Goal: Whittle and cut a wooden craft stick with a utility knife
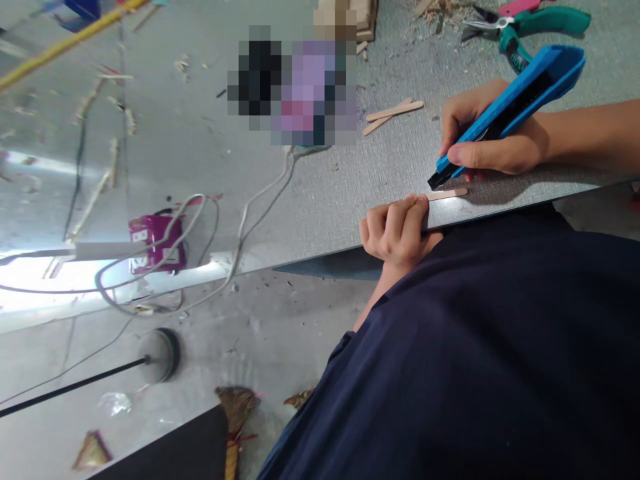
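Note:
My right hand (493, 137) is closed around a blue utility knife (520, 97), its black tip pointing down and left toward a wooden craft stick (453, 194). The tip looks just above the stick; whether they touch I cannot tell. At the table's near edge, my left hand (400, 227) grips the stick, fingers on top and thumb below the edge. Only the stick's right end shows; the rest is hidden under the fingers. Farther back on the table, two more craft sticks (395, 111) lie crossed.
Green-handled pliers (555, 23) lie at the back right, near wood shavings (443, 9). A purple box-like device (157, 243) with a pale cable (240, 233) sits at left. A blurred patch hides some items. Below, a broom (237, 407) is on the floor.

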